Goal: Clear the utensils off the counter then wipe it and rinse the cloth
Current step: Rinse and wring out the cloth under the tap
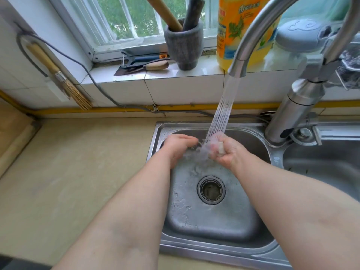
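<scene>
Both of my hands are over the left basin of the steel sink (pixel 214 227), under running water from the faucet (pixel 245 47). My left hand (pixel 179 147) and my right hand (pixel 228 152) are closed around a small pale cloth (pixel 198 154), which is bunched between them and mostly blurred by splashing water. A pale edge of the cloth shows between my right fingers. The beige counter (pixel 81 172) lies to the left of the sink with nothing standing on it.
On the windowsill stand a stone mortar with pestle (pixel 184 43), a yellow detergent bottle (pixel 239 30), and a knife and peeler (pixel 144 64). A bamboo brush (pixel 58 75) hangs on the tiled wall. A second basin (pixel 323 162) lies to the right.
</scene>
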